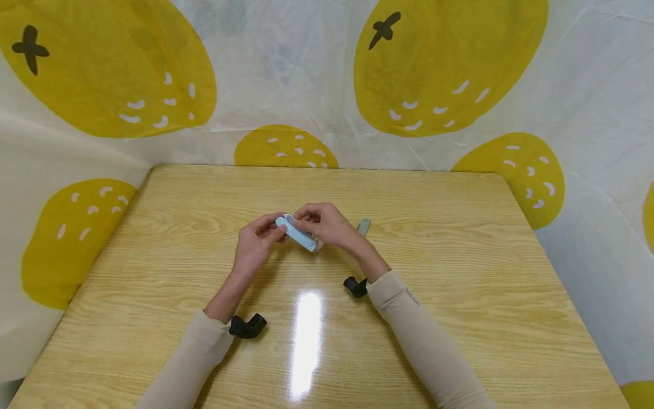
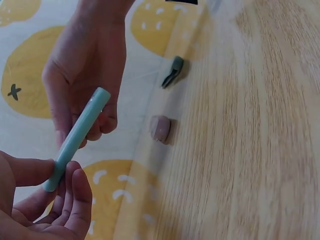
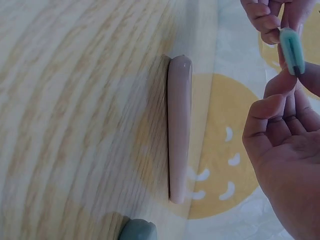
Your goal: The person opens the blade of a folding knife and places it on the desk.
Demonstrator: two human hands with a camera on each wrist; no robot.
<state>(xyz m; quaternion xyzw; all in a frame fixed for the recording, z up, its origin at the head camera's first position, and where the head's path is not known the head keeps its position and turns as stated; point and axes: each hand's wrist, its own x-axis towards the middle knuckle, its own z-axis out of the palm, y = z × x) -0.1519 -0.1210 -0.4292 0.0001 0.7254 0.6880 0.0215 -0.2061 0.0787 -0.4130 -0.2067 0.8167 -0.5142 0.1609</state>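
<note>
A light blue slotted handle [image 1: 298, 236], with a rivet at one end, looks like a folding knife. It is held above the table between both hands. My left hand [image 1: 254, 241] pinches its far-left end between thumb and fingers. My right hand [image 1: 327, 224] has its fingertips pinched at the handle's side, near a whitish part; exactly what they grip is partly hidden. Below lies a similar pink handle [image 3: 180, 130], largely covered by the right hand in the head view. A grey-green handle [image 1: 364, 226] lies just beyond the right hand.
The wooden table [image 1: 434, 227] carries a bright light reflection near its front. A white cloth [image 1: 286, 68] with yellow fruit prints stands behind and at both sides. Black wrist cameras, one at the left cuff [image 1: 248, 326] and one at the right cuff [image 1: 356, 287], jut inward.
</note>
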